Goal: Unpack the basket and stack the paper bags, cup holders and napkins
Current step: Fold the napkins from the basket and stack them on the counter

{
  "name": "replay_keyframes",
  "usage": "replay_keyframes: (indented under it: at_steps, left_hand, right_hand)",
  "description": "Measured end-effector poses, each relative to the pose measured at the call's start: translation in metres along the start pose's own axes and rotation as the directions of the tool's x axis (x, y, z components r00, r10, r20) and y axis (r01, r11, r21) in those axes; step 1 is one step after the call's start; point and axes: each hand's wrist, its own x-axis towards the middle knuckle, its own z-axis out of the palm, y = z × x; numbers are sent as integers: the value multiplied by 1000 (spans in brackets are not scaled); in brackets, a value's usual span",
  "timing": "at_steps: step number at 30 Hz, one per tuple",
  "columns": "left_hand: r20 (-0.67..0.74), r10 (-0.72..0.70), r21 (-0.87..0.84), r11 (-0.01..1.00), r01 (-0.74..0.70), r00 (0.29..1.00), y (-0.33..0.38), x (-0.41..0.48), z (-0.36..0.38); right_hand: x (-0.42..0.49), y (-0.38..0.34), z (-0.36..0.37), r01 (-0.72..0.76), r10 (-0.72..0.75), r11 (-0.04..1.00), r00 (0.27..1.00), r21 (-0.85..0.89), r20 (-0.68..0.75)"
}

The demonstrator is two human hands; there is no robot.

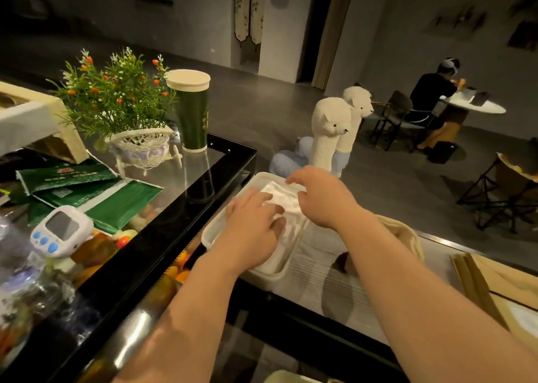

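Observation:
A white rectangular tray (221, 225) sits on the counter and holds a stack of white napkins (286, 208). My left hand (253, 225) lies flat on the napkins with its fingers spread. Over the tray's far right part, my right hand (320, 196) hovers with loosely curled fingers that touch the napkin stack's edge. A beige fabric basket (407, 237) stands just right of the tray, partly hidden behind my right forearm. Brown paper bags (500, 283) lie stacked at the right edge.
A glass display case (186, 190) on the left carries a green cup (192, 111), a potted plant (116, 97), green packets (87, 190) and a white timer (58, 231). Plush alpacas (334, 129) stand beyond the counter. A person sits at a far table (474, 106).

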Motion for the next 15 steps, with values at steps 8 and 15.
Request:
replay_keyframes:
  at_steps: [8,15]
  left_hand:
    - [-458,77,-347,901,-258,886,54,-116,11]
    - [-31,-105,-442,893,81,994,32,-285,150]
  right_hand:
    - [-254,-4,28,28,154,796,957,605,-246]
    - [-378,53,230,-770,530,618,558,159,639]
